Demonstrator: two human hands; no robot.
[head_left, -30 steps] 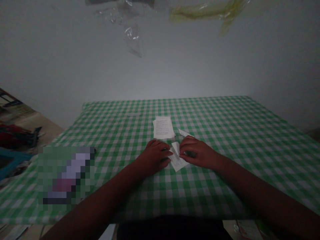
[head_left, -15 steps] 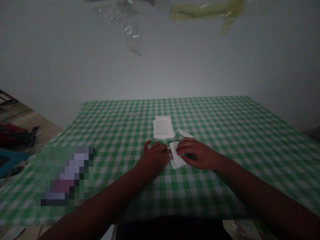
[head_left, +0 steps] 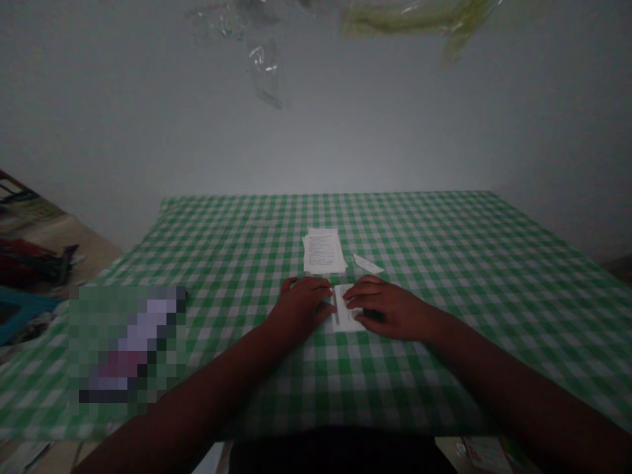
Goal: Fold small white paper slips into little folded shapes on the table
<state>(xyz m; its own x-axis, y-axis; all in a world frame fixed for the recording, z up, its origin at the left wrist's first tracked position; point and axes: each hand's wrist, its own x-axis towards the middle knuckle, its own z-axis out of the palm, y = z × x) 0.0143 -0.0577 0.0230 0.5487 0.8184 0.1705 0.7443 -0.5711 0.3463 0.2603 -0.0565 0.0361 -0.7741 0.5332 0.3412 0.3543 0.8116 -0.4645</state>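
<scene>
White paper on a checked tablecloth, just in front of the printed stack, right hand resting over it, fingers loosely spread, left hand at its left edge, thumb and fingers parted, paper scrap just right of the stack.

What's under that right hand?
The bare right hand partly covers a white, straight-edged paper piece on green-and-white checked cloth. Whatever lies directly beneath can't be seen.
</scene>
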